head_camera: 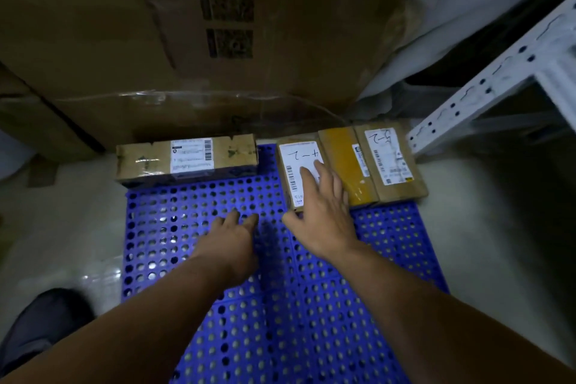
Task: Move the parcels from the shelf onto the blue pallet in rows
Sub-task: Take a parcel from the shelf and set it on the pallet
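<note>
1. Lining the far edge of the pallet [193, 259], four parcels make up a first row. A long parcel [187, 157] lies crosswise at the far left. Three narrower ones sit side by side at the far right, seemingly touching: the labelled parcel [294, 162], the yellow parcel [343, 162] and the end parcel [389, 159].
2. Packing them against the far edge probably keeps the near part of the pallet free for later rows. A strip of bare blue shows between the long parcel and the labelled parcel, so the row is not closed up.
3. The right hand [324, 218] lies flat on top of the labelled parcel, with its fingers straight across the white label and its thumb at the near left corner. It presses down and does not grip, likely seating the parcel against the yellow one.
4. The left hand [232, 237] is low over bare pallet, just left of the right hand. Its fingers are loosely bent downward and hold nothing. Whether the tips touch the pallet cannot be told.
5. The shelf [486, 84] shows only as a white post at the far right, well apart from both hands. Big cartons [187, 25] stand behind the row.
</note>
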